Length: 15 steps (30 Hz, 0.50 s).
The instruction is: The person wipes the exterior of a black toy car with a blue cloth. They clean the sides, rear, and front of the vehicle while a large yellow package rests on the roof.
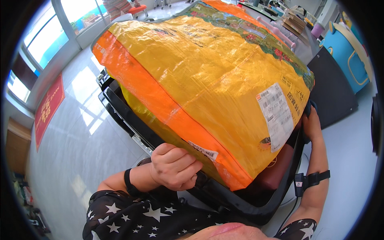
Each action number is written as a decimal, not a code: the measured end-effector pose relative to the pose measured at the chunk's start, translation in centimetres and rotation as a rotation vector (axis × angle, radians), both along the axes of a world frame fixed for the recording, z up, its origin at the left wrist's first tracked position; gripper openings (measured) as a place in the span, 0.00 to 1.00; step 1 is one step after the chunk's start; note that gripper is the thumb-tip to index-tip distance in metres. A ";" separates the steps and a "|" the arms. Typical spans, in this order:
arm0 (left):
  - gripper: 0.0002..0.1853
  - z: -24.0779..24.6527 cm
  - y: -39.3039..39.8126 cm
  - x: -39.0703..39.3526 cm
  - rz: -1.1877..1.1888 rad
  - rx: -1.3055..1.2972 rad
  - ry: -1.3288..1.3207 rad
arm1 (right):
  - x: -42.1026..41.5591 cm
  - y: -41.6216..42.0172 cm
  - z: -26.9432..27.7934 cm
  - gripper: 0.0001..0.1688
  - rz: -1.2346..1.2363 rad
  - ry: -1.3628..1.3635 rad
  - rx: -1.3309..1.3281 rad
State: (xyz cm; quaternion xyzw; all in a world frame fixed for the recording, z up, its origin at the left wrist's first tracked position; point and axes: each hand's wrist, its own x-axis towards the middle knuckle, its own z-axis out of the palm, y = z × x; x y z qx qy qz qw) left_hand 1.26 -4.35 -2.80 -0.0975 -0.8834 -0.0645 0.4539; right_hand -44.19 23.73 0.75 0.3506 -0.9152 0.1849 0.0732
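A large yellow and orange woven plastic sack [210, 78] with a white label rests in a black open-topped frame or case [237, 199]. Curled at the near left edge of the sack is my left hand [177, 166], its fingers closed on the sack's lower edge by the black rim. My right hand [312, 123] is at the sack's right side, pressed on a dark cloth [307, 138]; its fingers are partly hidden. Under the sack's near corner a dark red surface [276, 168] shows inside the black frame.
A blue bin with a cream handle [345, 57] and a black panel [333, 90] stand at the right. Cardboard pieces [294, 24] lie on a table at the upper right. A red mat [51, 111] lies on the floor at left. Near an orange stool [137, 9] is another person [117, 9].
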 end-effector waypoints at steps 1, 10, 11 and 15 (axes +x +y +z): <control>0.13 -0.1 0.0 0.1 0.004 0.001 -0.008 | 0.5 -0.4 0.3 0.27 0.004 -0.006 0.000; 0.13 0.7 -0.1 -0.2 -0.009 -0.027 -0.019 | 1.0 -0.6 0.6 0.27 0.003 -0.036 -0.024; 0.13 0.7 -0.1 -0.1 -0.007 -0.028 -0.020 | 1.0 -0.7 0.6 0.27 0.005 -0.044 -0.029; 0.13 0.7 -0.1 -0.2 -0.005 -0.028 -0.014 | 0.6 -0.5 0.5 0.28 -0.010 -0.036 -0.005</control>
